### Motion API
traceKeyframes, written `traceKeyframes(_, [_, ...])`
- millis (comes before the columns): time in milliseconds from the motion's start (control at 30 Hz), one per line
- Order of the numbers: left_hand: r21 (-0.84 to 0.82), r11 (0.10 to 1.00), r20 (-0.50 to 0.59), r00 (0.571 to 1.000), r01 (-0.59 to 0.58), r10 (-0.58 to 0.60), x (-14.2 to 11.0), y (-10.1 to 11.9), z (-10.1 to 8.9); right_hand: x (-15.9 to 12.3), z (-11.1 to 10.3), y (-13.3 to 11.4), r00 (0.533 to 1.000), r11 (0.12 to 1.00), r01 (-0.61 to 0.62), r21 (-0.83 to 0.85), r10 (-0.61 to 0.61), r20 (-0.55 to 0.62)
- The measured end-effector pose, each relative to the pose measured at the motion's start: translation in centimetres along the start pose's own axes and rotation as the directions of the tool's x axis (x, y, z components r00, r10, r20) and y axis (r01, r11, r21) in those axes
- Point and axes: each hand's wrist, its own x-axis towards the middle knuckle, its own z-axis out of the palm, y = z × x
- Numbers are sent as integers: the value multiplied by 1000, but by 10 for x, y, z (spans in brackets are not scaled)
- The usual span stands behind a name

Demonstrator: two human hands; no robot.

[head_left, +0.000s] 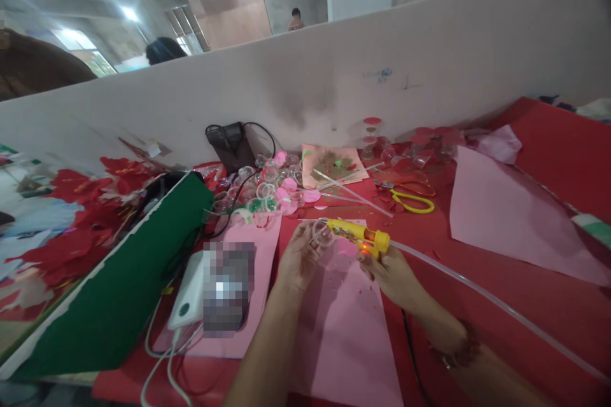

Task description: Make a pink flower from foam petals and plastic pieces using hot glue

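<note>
My right hand (389, 270) grips a yellow hot glue gun (353, 229), its orange light glowing near the trigger. A long clear glue stick (477, 292) trails from the gun's back end toward the lower right. In my left hand (298, 254) is a small clear plastic cup (324, 233), held between thumb and fingers right at the gun's nozzle. Below both hands lies a pink sheet (338, 337) on the red table covering. A pink paper disc (344, 246) shows between the hands, under the gun.
Several clear cups (267, 191) with pink discs are heaped behind my left hand. Yellow- and red-handled scissors (413, 200) and loose glue sticks (353, 194) lie beyond the gun. A white power bank (188, 292) with cables sits left, beside a green board (119, 280). A low wall (286, 89) bounds the back.
</note>
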Motion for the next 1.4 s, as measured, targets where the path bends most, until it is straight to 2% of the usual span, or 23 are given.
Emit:
traceKeyframes(600, [3,1000,-23,1000,15,-15,-2,2,4,-1,0,9,1000,1000,15,11,-15,11])
traceKeyframes(733, [-2,1000,-31,999,16,-16,-2,3,5,-1,1,11,998,999,25,24,-27,65])
traceKeyframes(933, [-3,999,-78,996,36,-36,-1,3,5,-1,1,10,1000,999,10,39,-11,25])
traceKeyframes(1100, [40,998,-26,999,46,-45,-1,3,4,0,1,10,998,998,31,57,-34,58])
traceKeyframes(1233, [44,996,-45,996,76,-74,-3,4,6,-1,0,9,999,999,12,49,-13,33])
traceKeyframes(1400, [70,994,-48,995,85,-82,-4,4,7,-2,1,8,998,999,8,49,-11,62])
